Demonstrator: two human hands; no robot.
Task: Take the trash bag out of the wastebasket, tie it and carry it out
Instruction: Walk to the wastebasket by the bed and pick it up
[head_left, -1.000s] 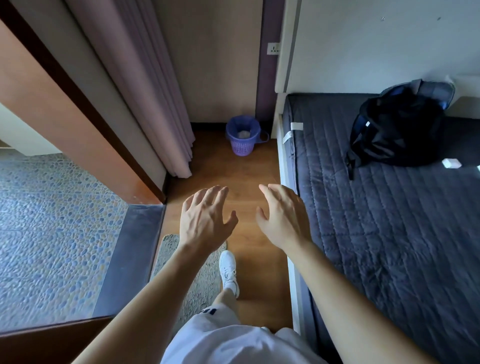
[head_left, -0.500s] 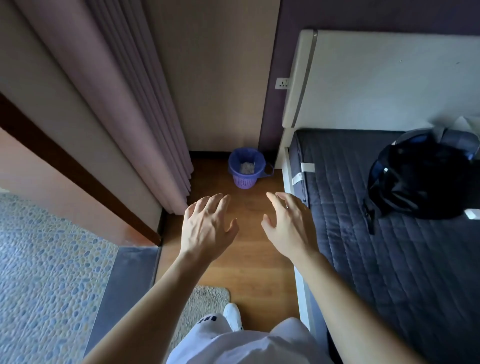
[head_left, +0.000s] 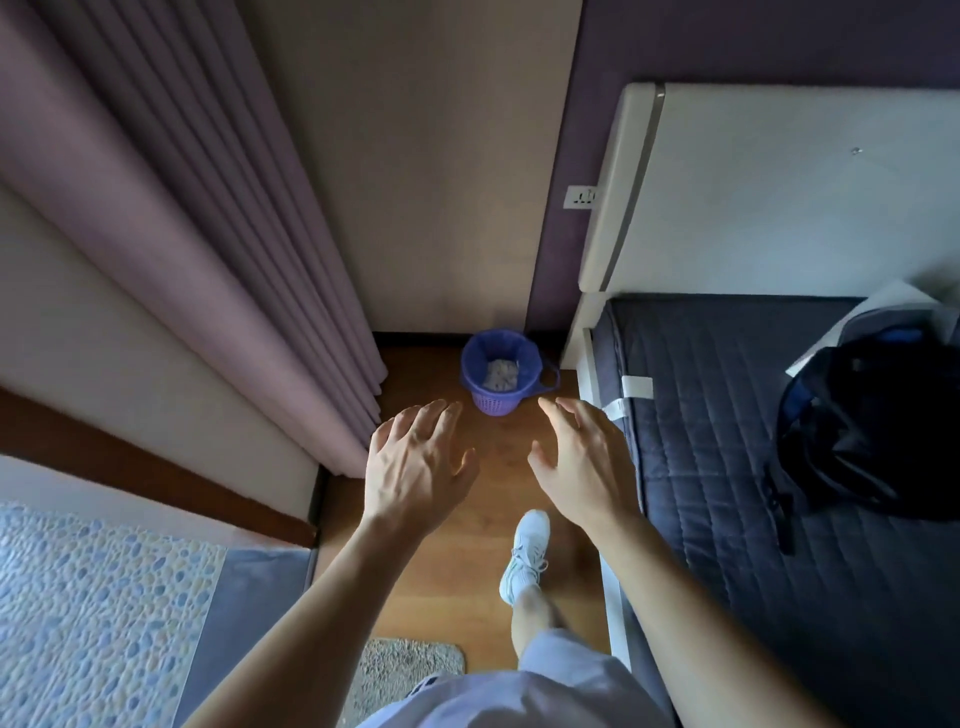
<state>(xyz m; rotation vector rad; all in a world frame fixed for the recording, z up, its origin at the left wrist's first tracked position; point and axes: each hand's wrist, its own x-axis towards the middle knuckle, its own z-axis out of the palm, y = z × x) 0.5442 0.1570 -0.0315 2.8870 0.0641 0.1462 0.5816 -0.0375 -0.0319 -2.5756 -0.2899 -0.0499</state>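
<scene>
Narrow wood floor (head_left: 441, 571) beside bed (head_left: 727, 467). Left hand (head_left: 415, 467), right hand (head_left: 584, 462) spread, empty. Wastebasket (head_left: 496, 397) ahead, lined. Risk: hasty bag (head_left: 480, 349) pull tips basket, spills paper.

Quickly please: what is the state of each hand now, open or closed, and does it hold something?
Left hand: open, fingers spread, holding nothing.
Right hand: open, fingers spread, holding nothing.

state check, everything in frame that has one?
Purple plastic mesh wastebasket: upright on the floor, by the wall.
Blue trash bag: still lining the basket, open, untied, pale trash inside.
Left hand: open, empty.
Right hand: open, empty.
Mauve pleated curtain: gathered, hanging.
Black backpack: lying on the dark quilted mattress.
</scene>
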